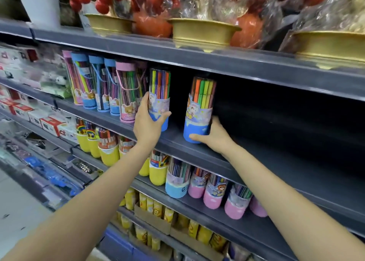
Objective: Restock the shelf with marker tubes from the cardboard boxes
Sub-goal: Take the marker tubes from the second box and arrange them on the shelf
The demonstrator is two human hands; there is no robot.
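Each hand curls its fingers round an upright blue-based marker tube at the shelf front edge: left hand on the left tube, right hand on the right tube.

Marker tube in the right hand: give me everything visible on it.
The marker tube is a clear plastic cylinder with a blue base and a cartoon label band round its middle. Orange, green and yellow markers stand packed inside; its top lies in shadow under the shelf above. It is upright, leaning slightly, with its base at the front of the dark shelf, apart from the other tubes. The right hand grips its blue base, thumb across the front and fingers round the right side.
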